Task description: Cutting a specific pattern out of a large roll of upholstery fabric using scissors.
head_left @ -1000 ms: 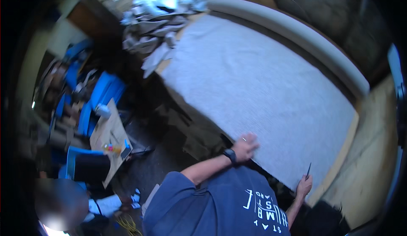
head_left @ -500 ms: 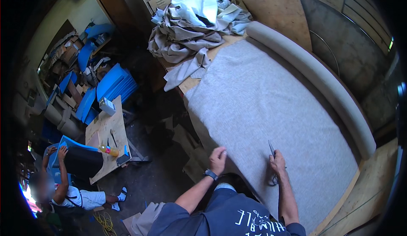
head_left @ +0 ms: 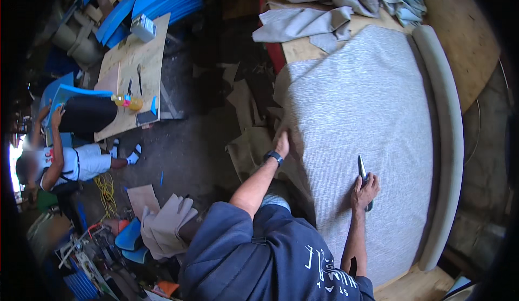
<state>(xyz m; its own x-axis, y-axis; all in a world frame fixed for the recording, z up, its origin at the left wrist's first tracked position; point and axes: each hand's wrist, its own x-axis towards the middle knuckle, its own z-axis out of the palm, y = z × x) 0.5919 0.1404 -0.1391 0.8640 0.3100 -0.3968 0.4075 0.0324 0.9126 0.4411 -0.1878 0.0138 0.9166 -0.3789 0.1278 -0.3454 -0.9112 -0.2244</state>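
grey woven fabric sheet (head_left: 373, 101) lies on the pale wooden table (head_left: 303, 51); in the head view, the left hand (head_left: 282, 145) is by the table's left side, whether gripping i cannot tell; the right hand (head_left: 366, 192), above the table, wraps dark-handled metal scissors (head_left: 361, 164); the step looks like straightening the sheet; next likely calls for a steadied edge.

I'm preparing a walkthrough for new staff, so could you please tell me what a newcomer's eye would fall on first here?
Probably the broad grey fabric spread over the table, with a long roll along its right side. Next might come the scissors in the person's right hand, over the fabric. At the upper left, a stack of bright blue panels stands out.
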